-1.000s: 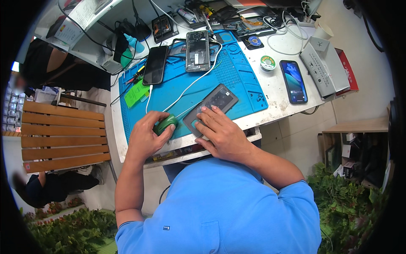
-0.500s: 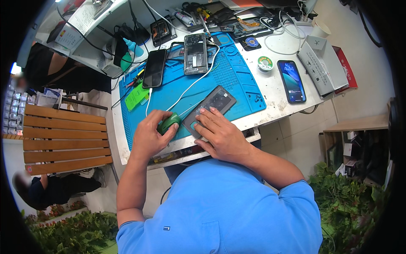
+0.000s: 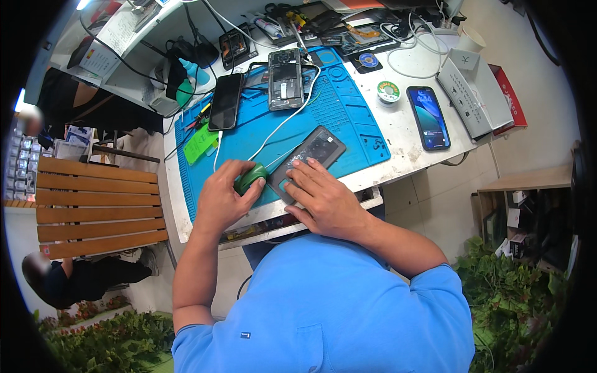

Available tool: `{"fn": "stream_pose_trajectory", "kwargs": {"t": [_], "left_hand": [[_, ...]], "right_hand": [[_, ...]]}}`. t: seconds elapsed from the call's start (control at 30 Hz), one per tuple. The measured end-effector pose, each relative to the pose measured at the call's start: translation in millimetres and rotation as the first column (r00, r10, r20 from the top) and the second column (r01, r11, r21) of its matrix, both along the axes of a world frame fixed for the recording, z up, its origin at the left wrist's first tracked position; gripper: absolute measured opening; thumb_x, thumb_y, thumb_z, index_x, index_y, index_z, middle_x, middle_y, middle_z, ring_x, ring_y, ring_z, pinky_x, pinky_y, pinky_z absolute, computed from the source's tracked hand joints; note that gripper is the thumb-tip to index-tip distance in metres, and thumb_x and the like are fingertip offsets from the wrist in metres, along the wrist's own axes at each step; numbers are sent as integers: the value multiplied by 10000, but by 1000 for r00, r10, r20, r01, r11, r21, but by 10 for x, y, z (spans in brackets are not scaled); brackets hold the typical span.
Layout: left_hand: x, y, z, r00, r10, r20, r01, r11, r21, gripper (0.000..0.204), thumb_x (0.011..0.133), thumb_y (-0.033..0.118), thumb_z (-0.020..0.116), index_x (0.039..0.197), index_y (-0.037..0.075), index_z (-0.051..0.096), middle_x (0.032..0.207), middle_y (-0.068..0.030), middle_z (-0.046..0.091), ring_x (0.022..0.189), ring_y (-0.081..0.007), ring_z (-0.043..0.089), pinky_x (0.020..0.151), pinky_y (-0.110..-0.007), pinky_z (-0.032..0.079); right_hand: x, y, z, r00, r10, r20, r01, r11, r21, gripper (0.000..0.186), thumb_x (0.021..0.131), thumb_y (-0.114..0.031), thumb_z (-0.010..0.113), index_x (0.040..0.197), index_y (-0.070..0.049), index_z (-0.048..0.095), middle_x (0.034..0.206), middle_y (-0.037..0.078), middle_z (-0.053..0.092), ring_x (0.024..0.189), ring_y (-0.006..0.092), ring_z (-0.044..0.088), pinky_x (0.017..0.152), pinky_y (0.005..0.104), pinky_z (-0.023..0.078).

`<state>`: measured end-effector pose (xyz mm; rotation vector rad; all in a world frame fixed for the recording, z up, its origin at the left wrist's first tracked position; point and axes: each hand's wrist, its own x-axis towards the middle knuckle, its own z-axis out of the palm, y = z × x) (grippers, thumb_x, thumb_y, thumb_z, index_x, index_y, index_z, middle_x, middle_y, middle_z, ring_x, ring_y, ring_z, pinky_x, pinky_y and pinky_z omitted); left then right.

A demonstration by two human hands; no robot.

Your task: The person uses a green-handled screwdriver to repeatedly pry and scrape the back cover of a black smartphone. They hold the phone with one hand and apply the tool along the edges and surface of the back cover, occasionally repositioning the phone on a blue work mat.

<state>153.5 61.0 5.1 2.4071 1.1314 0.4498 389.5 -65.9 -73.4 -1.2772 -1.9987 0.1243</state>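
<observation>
Near the front edge of the blue mat [image 3: 348,112], a dark grey phone back cover [image 3: 324,144] lies at a slant, its surface marked with pale specks and smears. My right hand [image 3: 326,202] rests over its near half, fingers bent on the surface and thumb at the near edge. My left hand [image 3: 225,193] is closed round a green rounded tool [image 3: 254,176] just left of the cover. A thin pale shaft runs from the tool's end up and right over the cover. Where the shaft's tip ends is hard to make out.
Behind my hands lie a dark phone [image 3: 227,102] on a white cable and an opened phone [image 3: 285,81]. A lit phone [image 3: 428,118], a small round tin [image 3: 388,93] and a white box [image 3: 472,102] stand to the right. Phone parts and cables crowd the back.
The view has shifted very slightly. Both hands keep their places, and the green tool and the cover show almost no movement.
</observation>
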Motion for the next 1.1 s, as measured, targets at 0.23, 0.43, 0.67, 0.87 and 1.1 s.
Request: {"fn": "stream_pose_trajectory", "kwargs": {"t": [0.23,0.43,0.67,0.87,1.1], "left_hand": [[59,-29,-50,999,-7,34,6,1000,29,339,992,223,925,1247,22,828,1081,-149,795,929,-299,780,763,-391,595],[-5,-34,36,1000,-14,-5,14,1000,-17,345,1003,249,909,1243,21,815,1098,-180,801,954,-385,810,814,-455,639],[22,-9,-66,999,-25,28,23,997,67,336,993,229,924,1233,14,828,1064,-158,792,896,-298,772,751,-388,595],[116,-34,-15,1000,7,3,-7,999,33,353,991,223,929,1247,6,820,1074,-164,797,920,-314,780,777,-400,606],[-55,-21,2,997,-48,59,44,997,68,342,1005,244,913,1250,28,813,1087,-163,792,925,-360,799,761,-425,622]], "right_hand": [[0,8,3,1000,0,-14,0,1000,5,512,967,-275,901,1353,31,759,1476,254,733,1518,451,652,1329,589,476],[-7,6,-18,1000,-7,-6,7,1000,6,511,973,-283,899,1352,31,759,1477,254,735,1517,448,654,1329,588,477],[1,0,2,1000,-2,-9,3,1000,11,511,971,-278,897,1350,33,756,1468,256,733,1510,452,657,1330,586,479],[-2,5,-4,1000,-12,-7,12,1000,17,514,965,-278,898,1348,34,755,1468,254,732,1509,449,659,1331,584,480],[-4,12,-19,1000,-13,-13,13,1000,24,503,967,-284,896,1336,32,768,1457,251,746,1507,446,661,1332,582,479]]}}
